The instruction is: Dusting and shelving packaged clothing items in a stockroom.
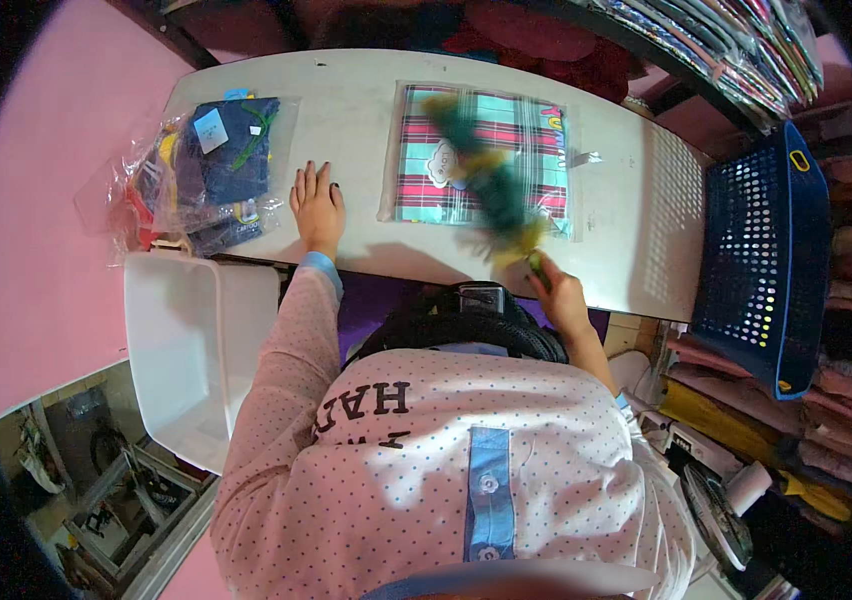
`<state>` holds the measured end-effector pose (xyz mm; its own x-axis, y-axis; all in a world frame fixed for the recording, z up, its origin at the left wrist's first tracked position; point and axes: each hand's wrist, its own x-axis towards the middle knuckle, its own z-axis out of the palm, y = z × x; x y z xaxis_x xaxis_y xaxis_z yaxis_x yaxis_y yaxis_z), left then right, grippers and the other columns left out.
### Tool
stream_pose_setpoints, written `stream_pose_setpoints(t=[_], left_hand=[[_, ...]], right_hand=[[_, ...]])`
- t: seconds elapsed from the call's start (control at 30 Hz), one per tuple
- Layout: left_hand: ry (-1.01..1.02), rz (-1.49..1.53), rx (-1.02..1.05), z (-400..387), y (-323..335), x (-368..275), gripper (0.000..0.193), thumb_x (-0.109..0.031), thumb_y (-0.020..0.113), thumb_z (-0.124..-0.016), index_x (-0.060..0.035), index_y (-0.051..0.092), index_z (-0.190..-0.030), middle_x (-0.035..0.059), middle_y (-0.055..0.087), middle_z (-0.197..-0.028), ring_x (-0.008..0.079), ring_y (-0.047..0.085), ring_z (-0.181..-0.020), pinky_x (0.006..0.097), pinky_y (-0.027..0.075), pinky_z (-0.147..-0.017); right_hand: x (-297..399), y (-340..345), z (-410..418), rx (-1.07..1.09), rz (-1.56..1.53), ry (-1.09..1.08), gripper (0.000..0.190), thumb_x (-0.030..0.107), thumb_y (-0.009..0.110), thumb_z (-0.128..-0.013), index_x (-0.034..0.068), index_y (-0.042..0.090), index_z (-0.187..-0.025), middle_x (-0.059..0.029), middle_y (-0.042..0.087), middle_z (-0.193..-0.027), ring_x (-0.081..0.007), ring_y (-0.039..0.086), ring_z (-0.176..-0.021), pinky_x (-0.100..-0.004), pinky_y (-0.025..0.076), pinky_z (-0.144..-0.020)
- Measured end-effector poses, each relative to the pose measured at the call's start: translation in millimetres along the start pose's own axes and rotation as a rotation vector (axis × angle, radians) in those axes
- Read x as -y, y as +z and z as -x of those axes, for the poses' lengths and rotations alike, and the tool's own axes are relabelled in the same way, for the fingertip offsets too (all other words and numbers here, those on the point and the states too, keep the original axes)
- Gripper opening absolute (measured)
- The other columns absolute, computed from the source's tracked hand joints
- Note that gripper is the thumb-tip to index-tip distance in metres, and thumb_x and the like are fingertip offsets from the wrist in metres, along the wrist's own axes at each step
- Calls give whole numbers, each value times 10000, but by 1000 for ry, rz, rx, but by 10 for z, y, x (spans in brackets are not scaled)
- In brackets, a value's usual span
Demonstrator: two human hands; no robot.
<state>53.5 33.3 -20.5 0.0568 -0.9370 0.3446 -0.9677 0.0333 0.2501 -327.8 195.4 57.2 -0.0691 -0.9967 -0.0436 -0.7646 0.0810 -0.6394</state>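
Observation:
My right hand grips the handle of a green and yellow duster, blurred, which lies across or just above a plaid garment in a clear plastic bag. The bagged garment is folded, in teal, pink and black checks. My left hand rests palm down on the white table, fingers spread, holding nothing. To its left are bagged dark blue clothes with a pale tag and a green cord.
A white plastic bin stands below the table's left end. At the right end is a blue perforated basket. Packaged garments fill a shelf at the upper right. Folded clothes and a fan are at the lower right.

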Motion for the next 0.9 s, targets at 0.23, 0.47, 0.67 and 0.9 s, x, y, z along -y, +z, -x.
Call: stream_pose_setpoints(t=[0.23, 0.47, 0.67, 0.9], left_hand=[[-2, 2, 39, -6, -33, -4, 425, -188, 464, -874, -164, 464, -1298, 87, 356, -1417, 287, 276, -1325, 441, 200, -1072], [-1, -2, 31, -1, -19, 32, 426, -192, 466, -869, -153, 473, -1293, 91, 369, -1407, 281, 281, -1321, 439, 201, -1070], [-3, 17, 34, -32, -45, -16, 425, -189, 473, -865, -159, 480, -1288, 89, 383, -1397, 276, 292, -1316, 436, 193, -1072], [4, 23, 18, -12, -44, -4, 433, -188, 494, -853, -154, 484, -1285, 99, 394, -1388, 286, 301, -1309, 433, 199, -1068]], right_hand=[[-19, -38, -265, -1, 190, 96, 402, 202, 624, -795, 106, 549, -1178, -225, 614, -700, -394, 606, -644, -482, 485, -585], [366, 36, -440, 159, 267, -183, 419, 247, 575, -833, 116, 487, -1221, -216, 618, -703, -403, 609, -658, -511, 480, -583], [484, 64, -772, 55, 356, -6, 417, 262, 581, -833, 103, 490, -1207, -213, 613, -667, -396, 612, -629, -493, 494, -579], [655, -32, -862, 46, 417, 45, 418, 279, 582, -836, 92, 490, -1198, -217, 621, -710, -375, 629, -674, -478, 509, -594]])
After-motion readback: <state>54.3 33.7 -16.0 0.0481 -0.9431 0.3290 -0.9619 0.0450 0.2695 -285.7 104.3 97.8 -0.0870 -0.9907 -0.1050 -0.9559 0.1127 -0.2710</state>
